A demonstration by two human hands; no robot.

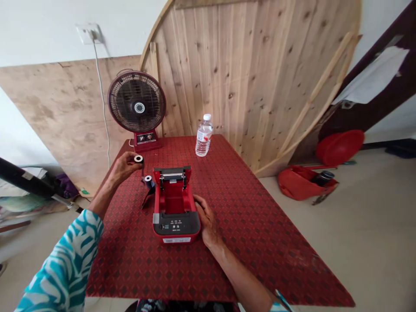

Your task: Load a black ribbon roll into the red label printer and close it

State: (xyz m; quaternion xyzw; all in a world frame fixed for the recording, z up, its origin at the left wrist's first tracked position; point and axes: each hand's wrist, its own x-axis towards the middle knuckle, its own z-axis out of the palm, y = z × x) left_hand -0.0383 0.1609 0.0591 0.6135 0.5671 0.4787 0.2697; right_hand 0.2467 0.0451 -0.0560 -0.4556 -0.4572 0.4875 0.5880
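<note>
Your left hand (pixel 125 167) pinches a small roll (pixel 138 159) — beyond and left of the open printer (pixel 177 225) on the table (pixel 253 242); your right hand (pixel 207 222), nearer the printer, curls against its right side; its long axis points away from you.

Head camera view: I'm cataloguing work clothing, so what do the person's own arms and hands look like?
The left sleeve is turquoise and white fabric with wavy, zebra-like stripes, ending short of the wrist. Only a turquoise and white sliver of the right sleeve shows, at the bottom edge. The left hand and right hand wear no gloves.
</note>
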